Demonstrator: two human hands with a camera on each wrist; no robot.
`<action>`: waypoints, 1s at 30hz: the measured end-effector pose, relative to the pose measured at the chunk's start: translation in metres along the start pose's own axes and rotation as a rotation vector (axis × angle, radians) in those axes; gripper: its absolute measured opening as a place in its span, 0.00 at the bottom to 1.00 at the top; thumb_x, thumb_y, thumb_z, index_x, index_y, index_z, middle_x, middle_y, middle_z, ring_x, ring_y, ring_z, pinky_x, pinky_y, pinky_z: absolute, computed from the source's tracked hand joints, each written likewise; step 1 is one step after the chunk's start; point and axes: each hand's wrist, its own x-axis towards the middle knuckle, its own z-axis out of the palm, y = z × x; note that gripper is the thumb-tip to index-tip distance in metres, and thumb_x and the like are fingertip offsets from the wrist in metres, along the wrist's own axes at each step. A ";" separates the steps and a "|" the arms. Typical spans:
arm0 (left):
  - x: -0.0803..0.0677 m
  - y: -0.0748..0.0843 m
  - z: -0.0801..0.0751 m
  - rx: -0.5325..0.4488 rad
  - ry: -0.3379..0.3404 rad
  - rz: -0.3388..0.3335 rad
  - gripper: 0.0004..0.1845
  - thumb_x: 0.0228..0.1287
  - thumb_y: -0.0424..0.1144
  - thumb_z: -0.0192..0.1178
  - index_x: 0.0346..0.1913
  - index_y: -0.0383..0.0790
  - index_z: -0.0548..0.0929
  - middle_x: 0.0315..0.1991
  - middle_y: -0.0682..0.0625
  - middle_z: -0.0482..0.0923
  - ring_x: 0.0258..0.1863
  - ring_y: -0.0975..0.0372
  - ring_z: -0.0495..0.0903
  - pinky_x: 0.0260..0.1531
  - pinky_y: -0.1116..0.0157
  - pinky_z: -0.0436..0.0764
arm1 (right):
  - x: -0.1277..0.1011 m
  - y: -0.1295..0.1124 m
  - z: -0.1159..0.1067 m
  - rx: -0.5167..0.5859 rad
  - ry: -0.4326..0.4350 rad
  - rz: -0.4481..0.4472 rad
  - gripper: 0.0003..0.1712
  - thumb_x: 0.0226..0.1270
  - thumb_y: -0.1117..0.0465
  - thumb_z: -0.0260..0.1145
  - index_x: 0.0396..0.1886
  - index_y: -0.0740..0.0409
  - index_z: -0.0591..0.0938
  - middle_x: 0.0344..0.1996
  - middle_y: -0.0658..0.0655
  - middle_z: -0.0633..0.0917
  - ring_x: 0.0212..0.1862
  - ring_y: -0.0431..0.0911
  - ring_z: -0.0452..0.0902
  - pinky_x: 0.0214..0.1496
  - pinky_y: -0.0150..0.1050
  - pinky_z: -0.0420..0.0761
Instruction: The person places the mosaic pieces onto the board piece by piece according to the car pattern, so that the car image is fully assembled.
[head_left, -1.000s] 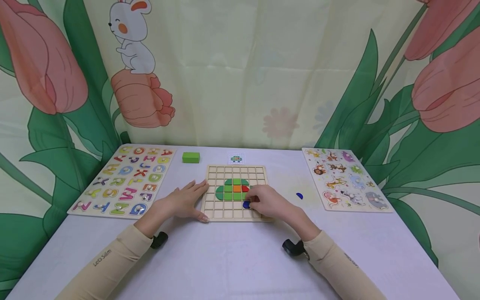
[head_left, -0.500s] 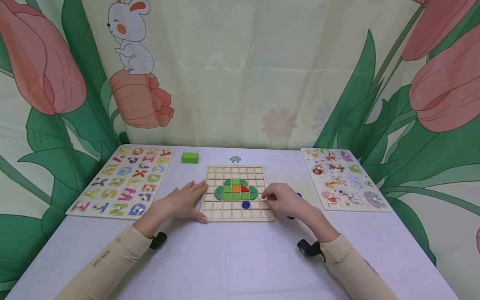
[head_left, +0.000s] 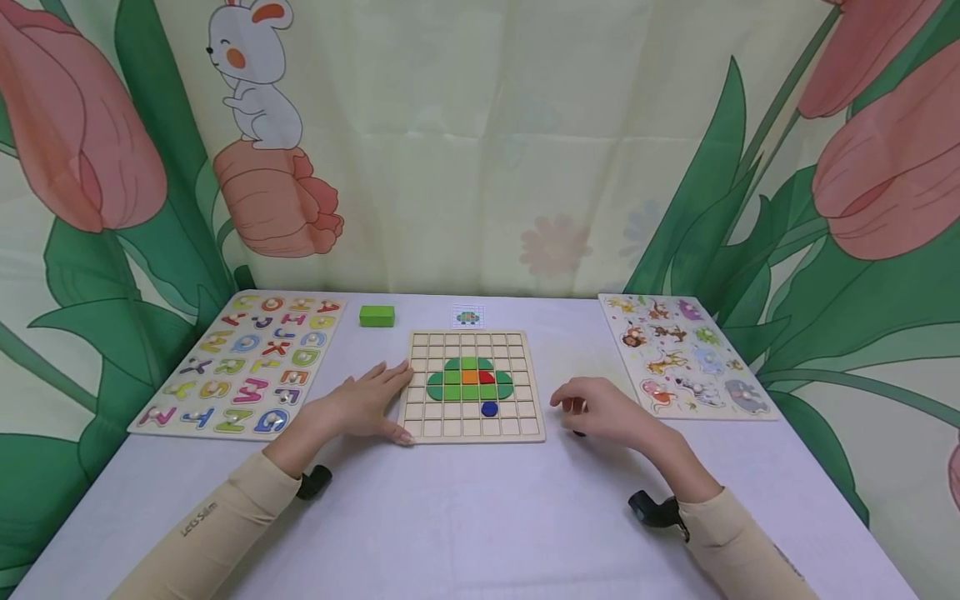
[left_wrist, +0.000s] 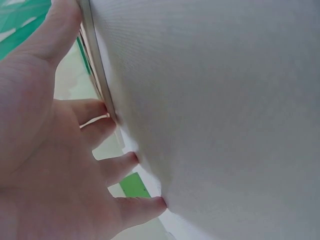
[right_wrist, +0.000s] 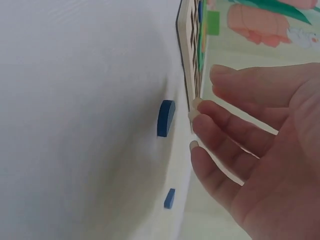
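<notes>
My left hand rests at the left edge of a wooden grid board, fingers spread and thumb at its near corner. In the left wrist view, the thumb lies along the board's side. Green, orange and red pieces form a rounded shape in the grid, with a blue disc below it. To the right of the board hovers my right hand, fingers loosely bent and holding nothing. A blue half-round piece and a second blue piece lie on the cloth near its fingertips; the hand mostly hides them in the head view.
A letter puzzle board lies at the left, an animal puzzle board at the right. Behind the grid board are a green block and a small pattern card. A printed curtain hangs at the back of the table.
My right hand has let go of the blue piece in the grid and moved right, off the board, over the loose blue pieces. The left hand has stayed at the board's left edge.
</notes>
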 end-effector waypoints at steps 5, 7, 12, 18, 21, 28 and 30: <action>0.000 0.000 -0.001 -0.003 0.002 -0.003 0.63 0.45 0.70 0.70 0.79 0.44 0.53 0.82 0.47 0.46 0.80 0.40 0.45 0.67 0.27 0.53 | -0.012 0.008 -0.001 0.025 0.014 0.040 0.14 0.58 0.68 0.69 0.45 0.56 0.86 0.33 0.49 0.83 0.37 0.43 0.75 0.38 0.33 0.77; 0.000 0.000 -0.001 -0.003 0.002 -0.001 0.63 0.45 0.70 0.70 0.79 0.44 0.53 0.82 0.47 0.46 0.80 0.40 0.45 0.67 0.27 0.53 | -0.016 0.010 -0.001 0.023 0.023 0.053 0.15 0.57 0.68 0.70 0.45 0.55 0.85 0.33 0.49 0.83 0.38 0.43 0.75 0.39 0.34 0.76; 0.000 0.002 -0.001 -0.008 -0.005 0.001 0.63 0.45 0.70 0.70 0.79 0.44 0.53 0.82 0.47 0.45 0.80 0.40 0.44 0.67 0.27 0.52 | -0.021 0.015 0.001 0.011 0.010 0.117 0.15 0.56 0.68 0.72 0.43 0.53 0.84 0.33 0.48 0.83 0.38 0.43 0.75 0.41 0.34 0.77; 0.001 0.001 -0.001 -0.005 -0.002 0.000 0.63 0.45 0.70 0.70 0.79 0.44 0.53 0.82 0.47 0.45 0.79 0.40 0.44 0.67 0.27 0.52 | -0.021 0.016 0.005 0.011 0.007 0.171 0.12 0.56 0.69 0.72 0.39 0.51 0.85 0.31 0.48 0.82 0.36 0.43 0.74 0.40 0.35 0.78; 0.002 0.000 -0.001 -0.001 -0.001 -0.006 0.63 0.45 0.70 0.70 0.79 0.44 0.52 0.82 0.47 0.45 0.80 0.40 0.45 0.67 0.27 0.53 | -0.019 0.016 0.008 0.007 0.015 0.176 0.10 0.57 0.69 0.71 0.37 0.51 0.85 0.30 0.47 0.83 0.35 0.42 0.74 0.39 0.34 0.77; 0.001 -0.001 -0.001 0.001 -0.001 -0.008 0.64 0.44 0.71 0.70 0.79 0.44 0.52 0.82 0.47 0.46 0.79 0.40 0.45 0.66 0.26 0.53 | -0.016 0.014 0.013 0.013 0.016 0.186 0.07 0.57 0.65 0.72 0.35 0.51 0.86 0.27 0.46 0.82 0.32 0.41 0.74 0.35 0.33 0.76; 0.001 -0.001 -0.001 0.001 -0.002 -0.006 0.64 0.44 0.71 0.70 0.79 0.44 0.52 0.82 0.47 0.46 0.79 0.40 0.45 0.66 0.26 0.53 | -0.016 0.014 0.014 0.013 0.019 0.186 0.06 0.58 0.65 0.72 0.34 0.51 0.86 0.27 0.46 0.82 0.32 0.42 0.74 0.35 0.33 0.76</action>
